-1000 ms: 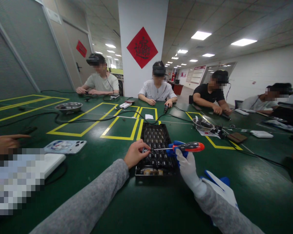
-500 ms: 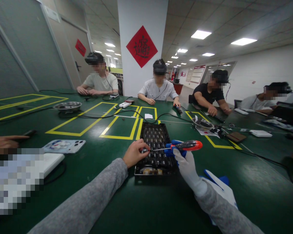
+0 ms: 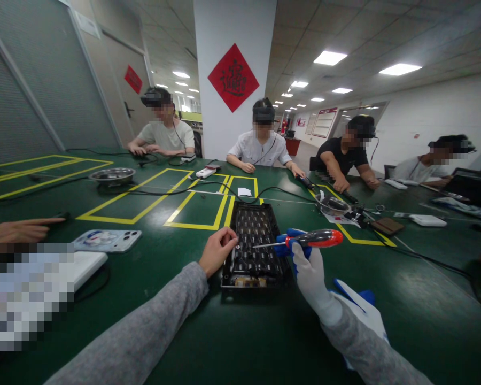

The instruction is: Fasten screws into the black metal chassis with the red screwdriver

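In front of me on the green table lies a black rectangular case [image 3: 280, 256] with rows of dark rounded compartments and a brownish strip at its near end. My left hand [image 3: 218, 250] is bare. Its fingers are pinched together at the case's left edge, and anything between them is hidden. My right hand [image 3: 309, 272], in a white and blue work glove, grips a screwdriver [image 3: 320, 238] with a red and black handle. The shaft points left over the case, its tip apart from my left fingertips. A second white and blue glove [image 3: 369, 315] lies under my right forearm.
At left are a phone [image 3: 107, 240], a white device [image 3: 88, 266] and another person's hand [image 3: 18, 231]. Metal bowls [image 3: 112, 176] [image 3: 332, 204] stand farther off, with black cables crossing the table. A brown wallet-like item [image 3: 388, 225] lies right. Several people with headsets sit opposite.
The screwdriver tip has come away from my left fingertips as my right hand moved slightly right. My left hand has drawn back a little to the left, toward the case's edge.
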